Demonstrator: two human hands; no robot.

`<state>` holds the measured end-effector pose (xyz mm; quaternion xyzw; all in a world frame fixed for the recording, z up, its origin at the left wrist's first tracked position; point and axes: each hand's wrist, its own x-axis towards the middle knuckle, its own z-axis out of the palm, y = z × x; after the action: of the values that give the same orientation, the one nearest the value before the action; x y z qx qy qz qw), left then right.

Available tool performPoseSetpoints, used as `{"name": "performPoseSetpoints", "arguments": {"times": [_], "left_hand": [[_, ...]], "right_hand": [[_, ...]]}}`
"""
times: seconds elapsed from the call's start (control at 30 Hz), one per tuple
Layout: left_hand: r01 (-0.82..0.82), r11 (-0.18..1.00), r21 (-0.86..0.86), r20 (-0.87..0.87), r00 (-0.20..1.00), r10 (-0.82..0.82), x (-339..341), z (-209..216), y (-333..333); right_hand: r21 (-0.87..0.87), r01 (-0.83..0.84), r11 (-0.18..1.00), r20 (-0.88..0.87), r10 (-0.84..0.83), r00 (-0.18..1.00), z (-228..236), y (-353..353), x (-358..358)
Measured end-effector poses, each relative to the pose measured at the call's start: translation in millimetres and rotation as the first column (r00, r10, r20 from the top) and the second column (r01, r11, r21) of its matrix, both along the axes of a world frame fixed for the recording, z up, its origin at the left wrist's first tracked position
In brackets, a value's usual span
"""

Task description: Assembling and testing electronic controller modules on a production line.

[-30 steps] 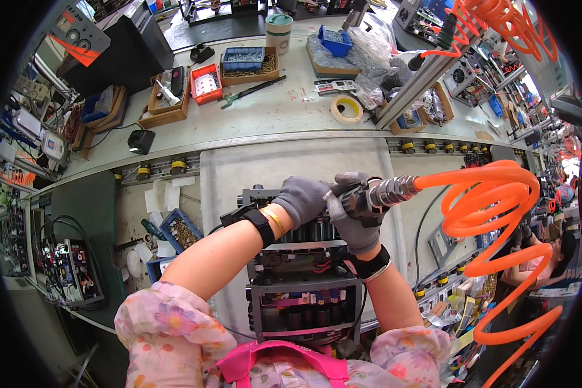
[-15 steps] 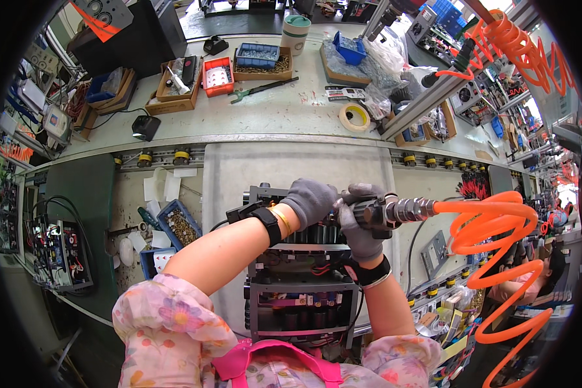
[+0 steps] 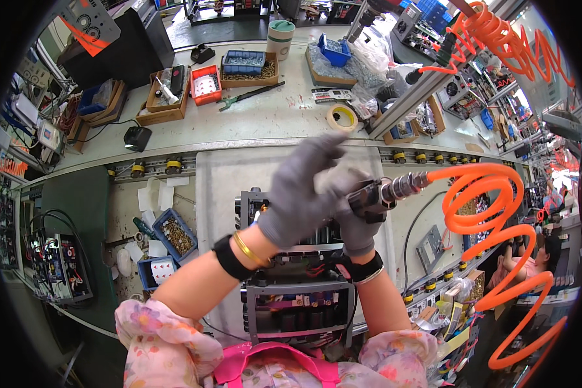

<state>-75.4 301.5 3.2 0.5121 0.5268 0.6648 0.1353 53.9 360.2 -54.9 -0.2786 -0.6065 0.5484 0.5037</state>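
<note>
My left hand [image 3: 297, 197], in a grey glove and slightly blurred, is raised over the far end of a dark metal-framed electronic unit [image 3: 301, 286]. Its thumb and fingers are apart, and nothing shows between them. Just right of it, my right hand [image 3: 357, 231], also gloved, is closed around a black air-powered tool [image 3: 370, 200]. Metal fittings join that tool to an orange coiled air hose [image 3: 469, 223]. Inside the unit sit boards, wires and dark cylindrical parts. My left hand and forearm hide part of its far section.
On the left are blue bins of small hardware [image 3: 176, 234] and white cards [image 3: 156, 273]. A flat metal bracket [image 3: 429, 251] lies to the right. Across the far bench stand a red bin [image 3: 205, 85], a tape roll [image 3: 341, 118] and a lidded cup [image 3: 280, 40]. Another person [image 3: 530, 262] is far right.
My left hand has lifted off the tool's front area and opened, with its fingers pointing away from me. The right hand still grips the tool. The whole view has shifted slightly.
</note>
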Motion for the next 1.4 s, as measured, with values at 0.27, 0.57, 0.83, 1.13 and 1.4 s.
{"name": "performPoseSetpoints", "arguments": {"times": [0.27,0.57,0.83,1.13,1.4], "left_hand": [[0.121,0.992,-0.034,-0.181,0.975,-0.125,53.9,15.2,27.7],[0.366,0.925,-0.103,-0.037,0.928,-0.371,33.9,15.9,30.0],[0.433,0.884,-0.176,-0.016,0.897,-0.442,29.6,24.9,26.5],[0.548,0.830,-0.100,0.316,0.809,-0.496,2.1,15.1,18.8],[0.633,0.518,-0.576,0.681,0.722,-0.125,-26.4,-30.0,-19.1]], "right_hand": [[0.297,-0.087,0.951,0.128,0.050,0.990,-7.9,-3.6,3.4],[0.317,-0.089,0.944,0.135,0.048,0.990,-14.5,5.0,3.3],[0.299,-0.087,0.950,0.132,0.049,0.990,-16.3,7.9,2.7],[0.129,0.016,0.991,0.036,-0.021,0.999,-8.3,13.3,12.3],[-0.093,0.070,0.993,-0.359,-0.099,0.928,37.7,8.2,41.8]]}}
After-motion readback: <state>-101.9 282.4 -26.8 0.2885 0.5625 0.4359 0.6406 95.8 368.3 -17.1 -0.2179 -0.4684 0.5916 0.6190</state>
